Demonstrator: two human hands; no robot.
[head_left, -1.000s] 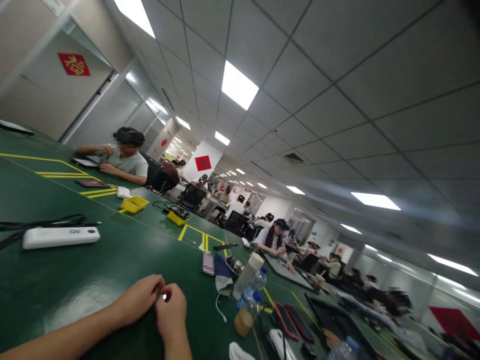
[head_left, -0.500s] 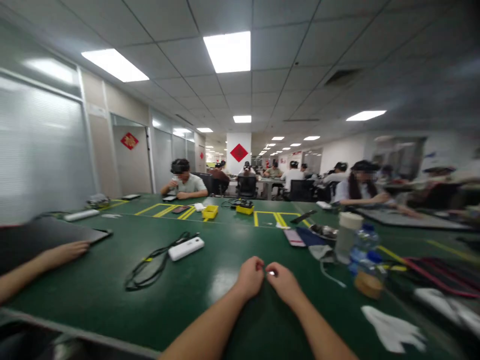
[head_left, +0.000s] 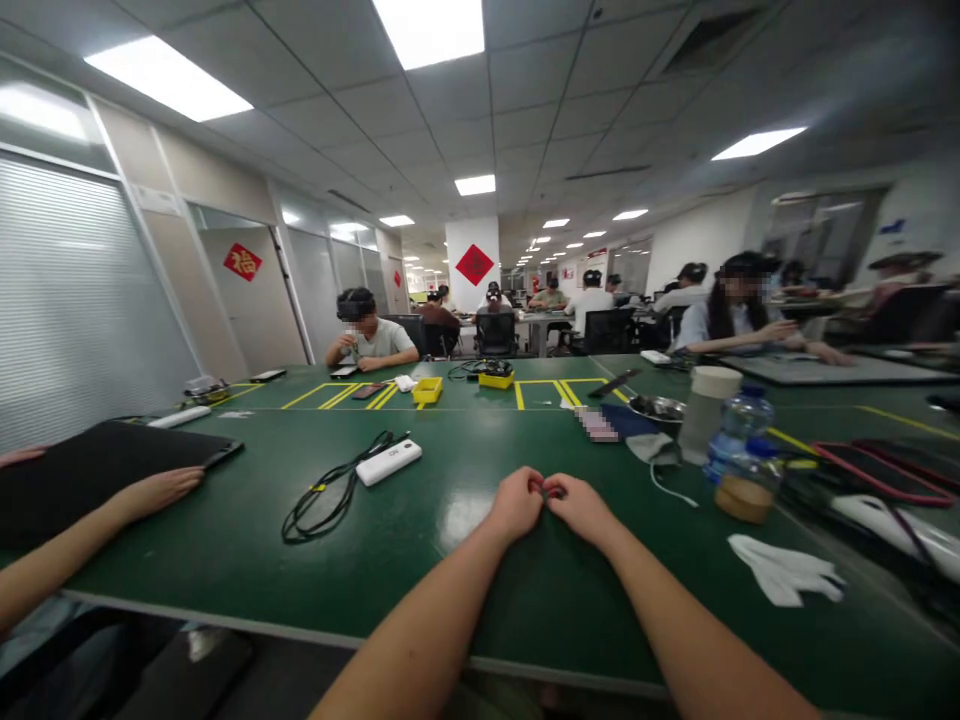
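Both my hands meet over the green table [head_left: 420, 590], fingertips pinched together on a tiny dark object [head_left: 553, 491] between them. My left hand [head_left: 517, 503] closes on it from the left. From the right, my right hand [head_left: 581, 508] does the same. What the small object is I cannot tell. A white power bank [head_left: 388, 462] with a coiled black cable [head_left: 326, 497] lies to the left of my hands.
A co-worker's hand [head_left: 159, 491] rests by a black tablet [head_left: 97, 470] at the left. A white tumbler [head_left: 704, 407], a water bottle [head_left: 741, 432], a metal bowl [head_left: 658, 408] and a white cloth [head_left: 784, 572] stand to the right. Yellow trays [head_left: 427, 391] and seated people lie beyond.
The view swung from a tilted look at the ceiling to level and then dipped slightly. My hands stayed pinched together on the small object throughout.
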